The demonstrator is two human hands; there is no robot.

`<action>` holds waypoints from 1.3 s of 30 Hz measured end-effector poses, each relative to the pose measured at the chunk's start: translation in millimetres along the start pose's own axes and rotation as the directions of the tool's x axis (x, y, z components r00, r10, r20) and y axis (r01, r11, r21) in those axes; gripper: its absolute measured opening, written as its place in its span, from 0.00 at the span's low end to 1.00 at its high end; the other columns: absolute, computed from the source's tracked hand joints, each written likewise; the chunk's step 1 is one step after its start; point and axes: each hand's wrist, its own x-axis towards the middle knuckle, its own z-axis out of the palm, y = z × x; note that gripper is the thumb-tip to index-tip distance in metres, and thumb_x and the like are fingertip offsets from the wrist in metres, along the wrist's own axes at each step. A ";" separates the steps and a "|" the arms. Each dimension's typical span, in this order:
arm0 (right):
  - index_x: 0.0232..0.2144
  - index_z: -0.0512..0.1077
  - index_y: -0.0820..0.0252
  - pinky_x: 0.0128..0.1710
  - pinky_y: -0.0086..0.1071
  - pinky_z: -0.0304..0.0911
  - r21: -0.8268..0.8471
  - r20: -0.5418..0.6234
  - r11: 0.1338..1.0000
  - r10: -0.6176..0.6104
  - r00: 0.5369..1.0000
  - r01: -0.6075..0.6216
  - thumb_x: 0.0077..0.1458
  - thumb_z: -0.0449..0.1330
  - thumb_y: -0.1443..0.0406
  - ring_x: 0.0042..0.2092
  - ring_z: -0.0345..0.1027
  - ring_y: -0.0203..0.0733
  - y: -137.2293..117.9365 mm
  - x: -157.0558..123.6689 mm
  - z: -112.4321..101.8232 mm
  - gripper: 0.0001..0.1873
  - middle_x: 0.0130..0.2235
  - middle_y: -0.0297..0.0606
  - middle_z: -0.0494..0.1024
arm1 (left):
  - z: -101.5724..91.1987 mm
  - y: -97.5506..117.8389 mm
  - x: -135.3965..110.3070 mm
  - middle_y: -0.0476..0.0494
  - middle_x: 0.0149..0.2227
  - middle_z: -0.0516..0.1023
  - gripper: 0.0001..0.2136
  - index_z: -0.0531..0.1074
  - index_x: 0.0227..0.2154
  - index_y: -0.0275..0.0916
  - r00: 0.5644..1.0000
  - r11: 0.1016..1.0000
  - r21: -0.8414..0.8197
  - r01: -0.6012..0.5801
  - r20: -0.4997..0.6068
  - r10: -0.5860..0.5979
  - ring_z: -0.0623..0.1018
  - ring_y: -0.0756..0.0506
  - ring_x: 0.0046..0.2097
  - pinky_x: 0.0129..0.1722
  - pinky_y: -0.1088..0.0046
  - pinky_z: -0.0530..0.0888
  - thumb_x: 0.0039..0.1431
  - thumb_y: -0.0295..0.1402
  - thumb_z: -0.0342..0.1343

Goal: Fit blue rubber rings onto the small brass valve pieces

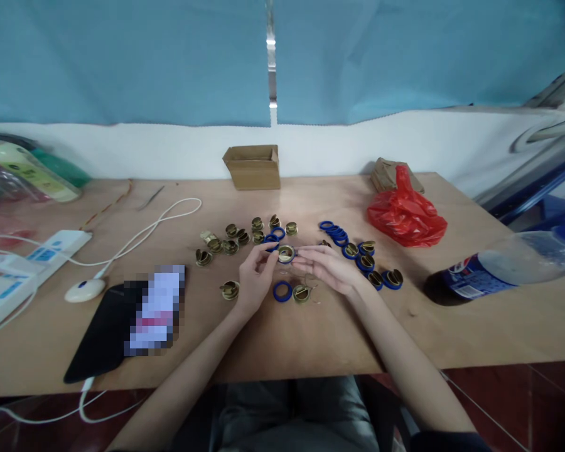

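My left hand and my right hand meet over the middle of the wooden table. Between their fingertips they pinch one brass round fitting with a blue ring around it. Just below the hands lie a loose blue ring and a bare brass fitting. Several bare brass fittings are scattered behind my left hand. To the right sit a pile of blue rings and several brass fittings with blue rings on them.
A small cardboard box stands at the back. A red plastic bag and a lying plastic bottle are on the right. At left are a power strip, a white mouse, cables and a black phone.
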 end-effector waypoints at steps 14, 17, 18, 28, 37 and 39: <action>0.41 0.80 0.60 0.62 0.43 0.66 -0.107 0.038 0.990 -0.088 0.995 0.092 0.50 0.71 0.62 0.49 0.78 0.43 -1.3 -5.0 5.4 0.15 0.47 0.42 0.83 | 1.8 0.6 1.0 0.40 0.44 0.82 0.22 0.74 0.52 0.40 0.991 0.995 -0.059 0.075 0.113 -0.068 0.83 0.43 0.43 0.45 0.65 0.80 0.55 0.40 0.65; 0.43 0.80 0.58 0.60 0.43 0.67 -0.225 0.074 0.964 -0.124 0.989 0.138 0.52 0.69 0.62 0.50 0.77 0.43 -1.3 -5.4 8.1 0.15 0.47 0.41 0.83 | 2.8 -3.3 0.7 0.40 0.43 0.83 0.20 0.74 0.50 0.39 0.987 0.993 -0.044 0.109 0.127 -0.103 0.83 0.43 0.41 0.41 0.66 0.81 0.56 0.41 0.63; 0.43 0.80 0.57 0.58 0.43 0.68 -0.283 0.076 0.946 -0.142 0.987 0.158 0.52 0.68 0.62 0.49 0.77 0.43 -0.3 -4.5 8.4 0.15 0.47 0.40 0.83 | 3.3 -4.5 0.2 0.39 0.43 0.83 0.20 0.74 0.50 0.39 0.985 0.992 -0.040 0.116 0.133 -0.109 0.83 0.43 0.41 0.41 0.66 0.81 0.57 0.41 0.63; 0.35 0.77 0.57 0.34 0.32 0.67 -0.822 0.116 0.433 -0.509 0.853 0.370 0.58 0.61 0.64 0.33 0.72 0.39 11.3 2.3 11.0 0.05 0.33 0.36 0.80 | 3.8 0.3 -3.6 0.42 0.42 0.82 0.14 0.70 0.46 0.39 0.965 0.982 -0.109 0.151 0.233 -0.123 0.83 0.44 0.44 0.42 0.69 0.80 0.62 0.42 0.57; 0.31 0.71 0.56 0.42 0.36 0.66 -0.945 0.102 0.108 -0.801 0.590 0.310 0.63 0.55 0.62 0.38 0.71 0.43 -21.9 -15.3 8.3 0.09 0.34 0.39 0.77 | 2.6 -0.9 -4.0 0.42 0.39 0.84 0.14 0.72 0.47 0.40 0.957 0.991 -0.041 0.129 0.266 -0.114 0.83 0.44 0.42 0.42 0.67 0.79 0.66 0.42 0.53; 0.31 0.70 0.56 0.45 0.37 0.66 -0.989 0.003 0.067 -0.885 0.465 0.133 0.62 0.54 0.62 0.40 0.71 0.45 -34.7 -17.9 -6.1 0.08 0.36 0.41 0.77 | 2.8 -2.6 -4.5 0.42 0.38 0.83 0.12 0.74 0.45 0.40 0.967 0.996 0.040 0.074 0.243 -0.082 0.83 0.44 0.41 0.41 0.69 0.79 0.66 0.40 0.53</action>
